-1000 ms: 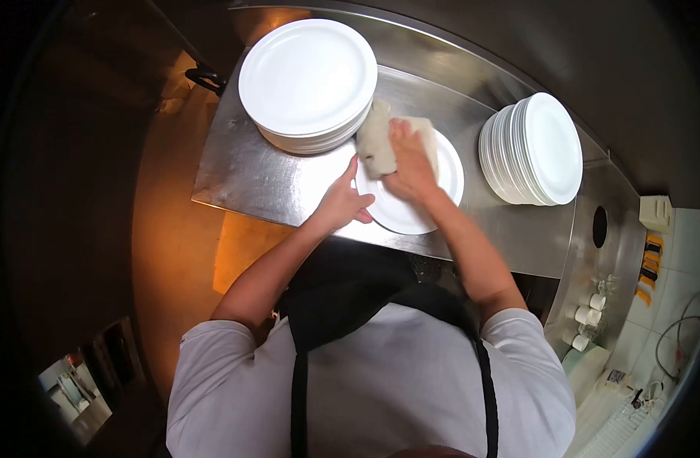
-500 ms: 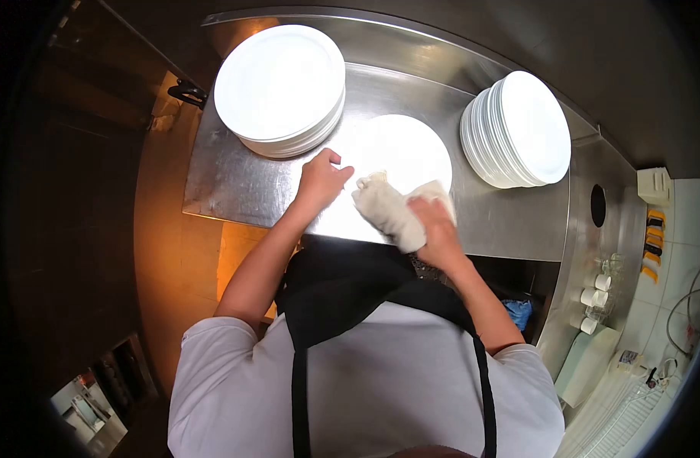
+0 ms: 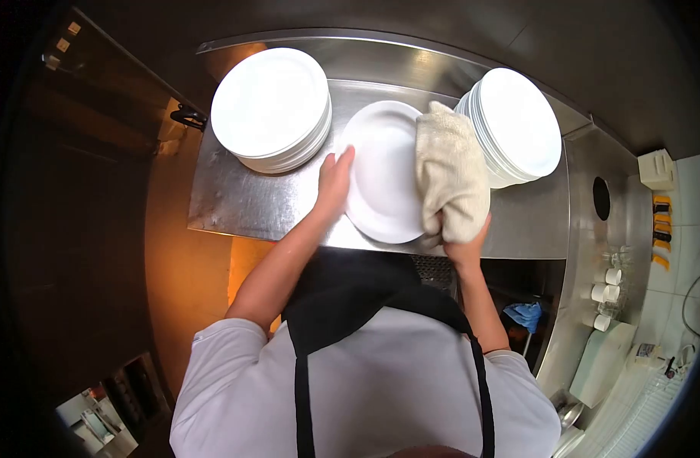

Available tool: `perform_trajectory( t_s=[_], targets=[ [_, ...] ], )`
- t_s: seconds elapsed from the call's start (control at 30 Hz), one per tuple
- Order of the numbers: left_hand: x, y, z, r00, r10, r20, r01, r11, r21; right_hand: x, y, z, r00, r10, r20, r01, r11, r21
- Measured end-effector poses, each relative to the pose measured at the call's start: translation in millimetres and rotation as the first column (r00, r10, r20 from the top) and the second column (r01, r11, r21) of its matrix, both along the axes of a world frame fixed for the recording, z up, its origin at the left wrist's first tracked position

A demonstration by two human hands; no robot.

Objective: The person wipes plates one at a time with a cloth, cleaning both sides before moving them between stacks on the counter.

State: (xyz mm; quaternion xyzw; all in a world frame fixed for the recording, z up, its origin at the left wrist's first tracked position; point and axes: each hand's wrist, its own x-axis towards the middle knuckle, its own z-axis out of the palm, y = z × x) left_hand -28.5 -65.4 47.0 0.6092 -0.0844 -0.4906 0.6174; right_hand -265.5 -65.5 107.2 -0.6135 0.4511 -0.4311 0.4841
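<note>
A white plate is held between my hands, tilted over the metal counter. My left hand grips it by the left rim. A beige cloth hangs over the plate's right side and hides that rim. At the lower end of the cloth is my right hand, closed on it, its fingers mostly covered by the fabric. To the left of the plate stands a tall stack of white plates. A second stack of plates leans to the right, partly behind the cloth.
The steel counter ends at a front edge close to my apron, with a raised back ledge behind. On the right are white cups, a round hole in the steel, and a blue cloth below the counter.
The plate has come up from lying flat on the counter and now tilts between my hands. My right hand and the cloth have moved right, and the cloth has opened out.
</note>
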Motion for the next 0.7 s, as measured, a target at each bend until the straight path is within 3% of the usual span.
perform_trajectory(
  t_s=[0.03,0.07,0.13,0.23,0.33,0.37,0.43,0.47,0.5,0.53,0.6,0.7],
  targets=[
    [2.4,-8.2,-11.9,0.991,-0.110,0.069,0.113,0.993,-0.037,2.4,13.1,9.6,0.999,0.045,0.018,-0.045,0.999,0.016],
    [1.3,-15.6,-23.2,0.927,-0.217,0.305,0.211,0.976,0.050,20.3,22.7,17.0,0.993,0.079,0.091,-0.080,0.997,0.008],
    [-17.6,-20.2,-15.6,0.850,-0.268,0.453,0.289,0.957,0.024,53.7,36.4,29.4,0.967,0.140,0.213,-0.134,0.990,-0.041],
    [-33.5,-18.4,-9.0,0.878,-0.237,0.416,0.298,0.950,-0.088,81.0,7.2,29.6,0.963,0.159,0.216,-0.133,0.983,-0.128],
    [-21.9,-15.2,-8.5,0.913,-0.188,0.363,0.250,0.959,-0.131,90.4,-14.0,9.4,0.957,0.230,0.174,-0.216,0.971,-0.101],
    [-14.4,-13.1,-9.9,0.926,-0.168,0.337,0.227,0.963,-0.144,92.5,5.0,4.5,0.917,0.244,0.314,-0.228,0.970,-0.086],
    [1.7,-5.8,-14.0,0.954,-0.120,0.274,0.170,0.971,-0.168,103.9,40.8,-19.0,0.852,0.322,0.414,-0.313,0.945,-0.092],
    [8.2,-2.2,-14.9,0.965,-0.101,0.243,0.146,0.973,-0.176,111.1,49.8,-30.7,0.841,0.385,0.381,-0.371,0.922,-0.114],
    [13.2,1.8,-15.6,0.972,-0.086,0.219,0.127,0.975,-0.183,109.3,45.7,2.9,0.886,0.423,0.189,-0.329,0.861,-0.387],
    [15.6,5.9,-15.3,0.977,-0.075,0.202,0.115,0.975,-0.191,106.1,36.8,47.3,0.922,0.387,-0.006,-0.306,0.718,-0.625],
    [16.8,9.2,-16.2,0.982,-0.057,0.177,0.095,0.973,-0.211,113.5,3.4,80.3,0.934,0.308,-0.179,-0.343,0.641,-0.687],
    [19.3,10.1,-14.4,0.987,-0.032,0.159,0.069,0.970,-0.232,120.1,-24.0,81.6,0.917,0.396,0.051,-0.326,0.817,-0.476]
  ],
)
